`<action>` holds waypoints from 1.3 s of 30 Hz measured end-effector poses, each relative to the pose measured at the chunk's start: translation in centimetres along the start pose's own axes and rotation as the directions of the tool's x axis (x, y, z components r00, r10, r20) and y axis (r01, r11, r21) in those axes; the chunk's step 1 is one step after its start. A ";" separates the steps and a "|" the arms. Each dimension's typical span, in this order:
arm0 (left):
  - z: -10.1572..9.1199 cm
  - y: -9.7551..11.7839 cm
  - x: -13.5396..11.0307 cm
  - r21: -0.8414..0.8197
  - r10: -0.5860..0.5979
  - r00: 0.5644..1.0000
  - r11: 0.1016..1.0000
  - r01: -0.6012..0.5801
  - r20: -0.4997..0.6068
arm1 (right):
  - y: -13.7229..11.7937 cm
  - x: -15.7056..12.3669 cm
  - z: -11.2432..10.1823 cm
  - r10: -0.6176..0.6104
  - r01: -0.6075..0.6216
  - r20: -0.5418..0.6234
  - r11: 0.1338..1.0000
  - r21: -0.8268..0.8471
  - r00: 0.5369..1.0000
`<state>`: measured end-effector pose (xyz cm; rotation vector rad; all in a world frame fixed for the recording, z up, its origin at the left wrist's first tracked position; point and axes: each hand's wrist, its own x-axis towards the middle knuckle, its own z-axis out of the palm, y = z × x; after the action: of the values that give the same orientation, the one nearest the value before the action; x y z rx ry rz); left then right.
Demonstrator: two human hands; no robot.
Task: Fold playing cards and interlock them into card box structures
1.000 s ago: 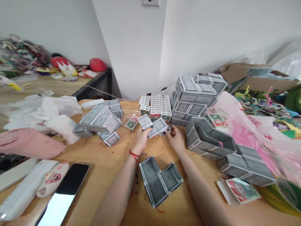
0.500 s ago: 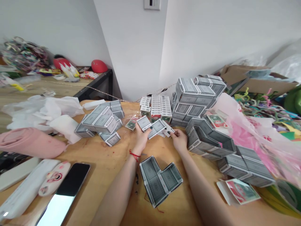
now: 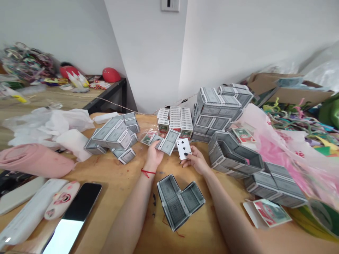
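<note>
My left hand [image 3: 154, 157], with a red string bracelet at the wrist, is closed on joined grey-backed playing cards [image 3: 171, 141] that rise at an angle to the right. Between the fingers and thumb of my right hand [image 3: 198, 161] is a single playing card [image 3: 183, 149], its spade face turned up. That card is close beside the joined cards; whether they touch I cannot tell. Between my forearms lies an L-shaped open box made of cards [image 3: 174, 204]. Behind my hands stand stacked card packs [image 3: 180, 118], with a loose card pack [image 3: 148, 138] to their left.
Folded card blocks stand at left [image 3: 113, 134] and in a tall stack [image 3: 219, 106] at right. An open hexagonal card form [image 3: 235, 155] is beside my right hand. A phone [image 3: 76, 211], a pink roll [image 3: 34, 160] and an opened card pack [image 3: 271, 213] lie nearer.
My right hand has lifted the card and turned its face toward me, moving slightly left. My left hand has shifted a little left and down, tilting the joined cards.
</note>
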<state>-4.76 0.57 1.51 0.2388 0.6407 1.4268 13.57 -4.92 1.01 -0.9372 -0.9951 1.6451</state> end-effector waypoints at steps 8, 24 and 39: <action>0.0 0.4 0.1 -0.149 0.006 0.996 0.989 -0.018 -0.084 | 0.2 -0.1 0.1 0.025 -0.019 0.037 0.990 -0.140 0.999; 0.0 -0.7 0.5 -0.070 -0.026 0.999 0.997 0.024 -0.026 | 0.7 -0.1 1.1 0.084 -0.048 0.123 0.961 -0.272 0.989; 0.4 0.5 -0.4 -0.180 0.120 0.993 0.977 -0.114 0.024 | 1.4 0.1 2.6 0.197 -0.158 0.251 0.973 -0.168 0.948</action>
<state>-4.92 0.34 2.20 0.1609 0.4730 1.5804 10.69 -5.64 0.68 -0.9407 -1.2575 1.9070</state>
